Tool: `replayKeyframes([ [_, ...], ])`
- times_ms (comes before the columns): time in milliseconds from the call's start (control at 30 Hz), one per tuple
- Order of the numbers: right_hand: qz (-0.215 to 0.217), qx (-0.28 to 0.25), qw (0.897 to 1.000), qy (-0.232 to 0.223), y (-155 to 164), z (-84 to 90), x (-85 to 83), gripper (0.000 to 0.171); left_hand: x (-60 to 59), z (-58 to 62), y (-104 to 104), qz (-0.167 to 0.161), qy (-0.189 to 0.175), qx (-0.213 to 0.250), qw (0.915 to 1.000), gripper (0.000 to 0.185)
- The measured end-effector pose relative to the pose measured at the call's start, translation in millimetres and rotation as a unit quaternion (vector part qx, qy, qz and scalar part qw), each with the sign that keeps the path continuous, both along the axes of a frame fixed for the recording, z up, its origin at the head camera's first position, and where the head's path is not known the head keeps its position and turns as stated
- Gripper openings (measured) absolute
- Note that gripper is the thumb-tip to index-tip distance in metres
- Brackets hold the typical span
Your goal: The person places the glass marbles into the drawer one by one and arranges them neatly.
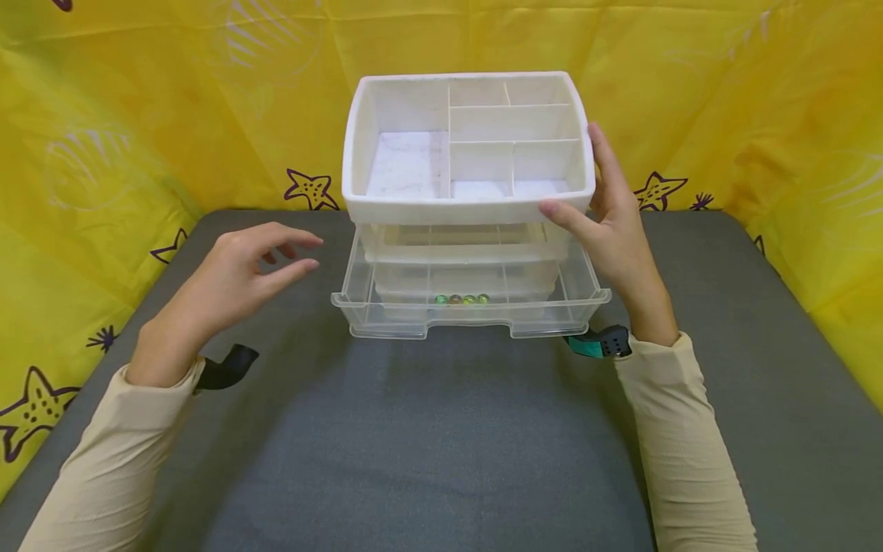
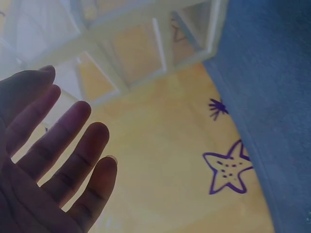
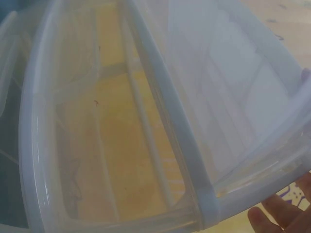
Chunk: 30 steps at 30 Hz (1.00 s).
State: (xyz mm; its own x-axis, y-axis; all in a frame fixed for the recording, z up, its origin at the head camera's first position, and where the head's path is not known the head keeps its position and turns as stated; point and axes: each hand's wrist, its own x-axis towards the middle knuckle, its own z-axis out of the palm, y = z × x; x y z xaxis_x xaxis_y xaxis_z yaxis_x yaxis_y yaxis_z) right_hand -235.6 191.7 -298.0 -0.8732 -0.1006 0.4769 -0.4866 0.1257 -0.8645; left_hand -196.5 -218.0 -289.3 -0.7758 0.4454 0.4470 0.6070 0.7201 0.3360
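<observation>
A white organizer (image 1: 469,207) with several open compartments on top stands at the back middle of the grey table (image 1: 441,445). Its clear bottom drawer (image 1: 469,320) is pulled out toward me, and several small coloured marbles (image 1: 462,299) lie inside it. My right hand (image 1: 614,222) grips the organizer's top right corner, thumb on the front rim and fingers along the side. Left of the drawer, my left hand (image 1: 241,268) hovers with loosely spread fingers and holds nothing. In the left wrist view the left hand (image 2: 53,160) is spread below the organizer (image 2: 146,48). The right wrist view is filled by the organizer (image 3: 160,111).
A yellow cloth (image 1: 103,153) printed with purple starfish hangs behind and beside the table. The grey surface stretches from the drawer to the near edge. Dark straps sit on both wrists (image 1: 228,368).
</observation>
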Motion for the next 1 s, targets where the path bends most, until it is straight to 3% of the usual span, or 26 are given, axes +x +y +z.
replayKeyframes([
  [1000,0.007,-0.009,1.0,0.004,0,-0.7,-0.6,0.086,-25.9,-40.3,-55,0.088,-0.046,-0.015,0.9949,0.027],
])
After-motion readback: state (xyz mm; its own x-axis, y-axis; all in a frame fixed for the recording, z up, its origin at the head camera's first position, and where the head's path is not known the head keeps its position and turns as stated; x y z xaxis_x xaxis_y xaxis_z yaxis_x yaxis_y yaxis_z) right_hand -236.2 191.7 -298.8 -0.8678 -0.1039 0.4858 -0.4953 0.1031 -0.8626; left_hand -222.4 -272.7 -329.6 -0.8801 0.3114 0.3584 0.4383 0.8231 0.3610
